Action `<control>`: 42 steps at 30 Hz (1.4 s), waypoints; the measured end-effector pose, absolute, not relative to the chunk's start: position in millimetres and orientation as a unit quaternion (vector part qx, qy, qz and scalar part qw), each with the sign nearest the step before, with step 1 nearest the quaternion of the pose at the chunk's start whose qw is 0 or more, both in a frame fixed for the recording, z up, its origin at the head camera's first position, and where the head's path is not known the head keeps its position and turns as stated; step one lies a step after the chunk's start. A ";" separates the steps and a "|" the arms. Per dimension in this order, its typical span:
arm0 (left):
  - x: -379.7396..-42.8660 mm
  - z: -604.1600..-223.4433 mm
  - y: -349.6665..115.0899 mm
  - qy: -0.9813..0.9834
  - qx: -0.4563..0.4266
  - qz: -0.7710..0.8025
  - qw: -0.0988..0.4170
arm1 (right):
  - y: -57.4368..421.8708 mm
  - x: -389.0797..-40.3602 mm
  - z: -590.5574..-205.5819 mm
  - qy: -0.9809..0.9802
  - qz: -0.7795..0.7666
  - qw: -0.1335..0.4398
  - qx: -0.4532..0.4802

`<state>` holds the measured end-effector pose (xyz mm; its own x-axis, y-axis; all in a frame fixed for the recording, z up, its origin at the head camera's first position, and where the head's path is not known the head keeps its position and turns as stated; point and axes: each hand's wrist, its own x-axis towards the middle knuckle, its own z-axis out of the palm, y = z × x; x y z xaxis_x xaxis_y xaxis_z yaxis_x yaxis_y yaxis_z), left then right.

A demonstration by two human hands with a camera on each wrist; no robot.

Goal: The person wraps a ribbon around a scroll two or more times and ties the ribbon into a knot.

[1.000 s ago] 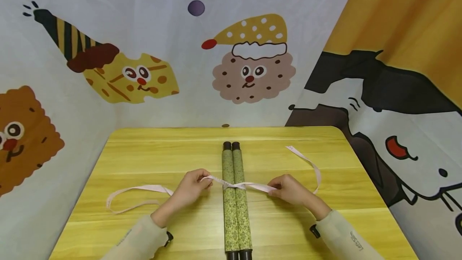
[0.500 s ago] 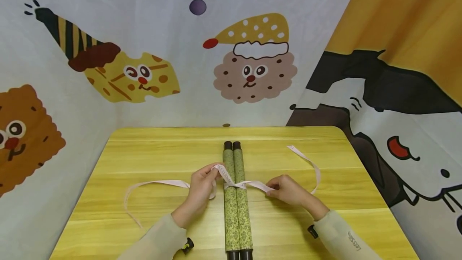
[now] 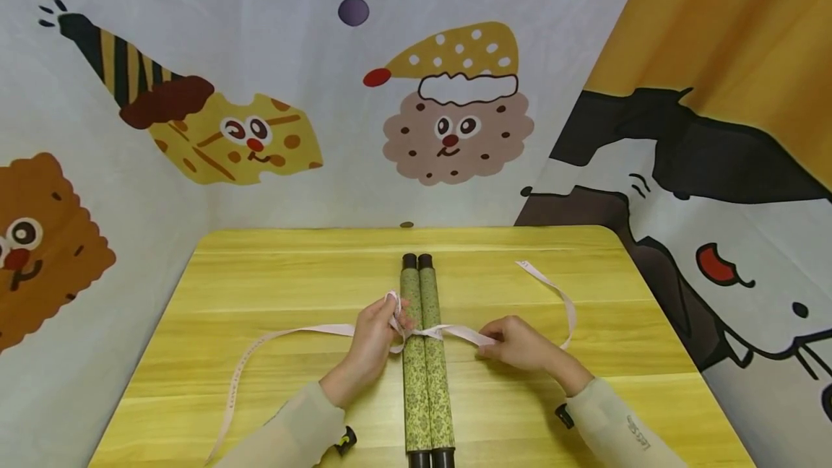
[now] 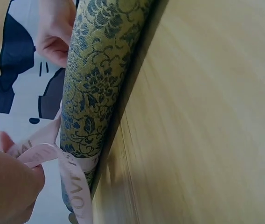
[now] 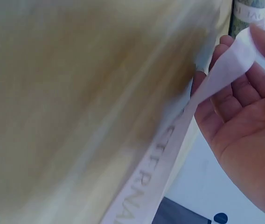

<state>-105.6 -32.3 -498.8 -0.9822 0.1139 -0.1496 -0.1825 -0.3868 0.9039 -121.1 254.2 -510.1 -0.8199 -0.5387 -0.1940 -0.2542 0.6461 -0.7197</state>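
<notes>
Head view: rolls (image 3: 417, 388) between hands (image 3: 369, 341) (image 3: 520, 343), ribbon (image 3: 460, 334) in both.

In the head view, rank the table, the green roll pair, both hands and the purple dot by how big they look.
1. Table
2. Green roll pair
3. Left hand and right hand: too alike to rank
4. Purple dot

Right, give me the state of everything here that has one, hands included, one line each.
Rolls: lying side by side, ribbon around them.
Ribbon: wrapped and crossed on top; looped at the left hand; right end loose; cannot tell if knotted.
Left hand: pinching the ribbon.
Right hand: pinching the ribbon, off to the right of the rolls.
Backdrop: hanging, lightly creased.
</notes>
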 end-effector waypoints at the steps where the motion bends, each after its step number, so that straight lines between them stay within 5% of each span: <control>1: -105.8 -499.7 -31.7 0.545 -0.028 0.834 0.082 | 256.1 -122.6 -509.5 0.885 -0.358 0.198 -0.223; 16: -97.8 -496.1 -25.9 0.586 0.032 0.808 0.055 | 302.7 -182.4 -494.3 0.948 -0.280 -0.001 -0.150; 30: -84.8 -464.5 -30.7 0.676 0.100 0.730 0.019 | 319.1 -203.7 -498.5 0.990 -0.121 0.059 -0.036; 42: -96.7 -494.2 -36.4 0.659 0.077 0.743 0.084 | 321.4 -209.9 -504.7 0.993 -0.094 0.074 0.020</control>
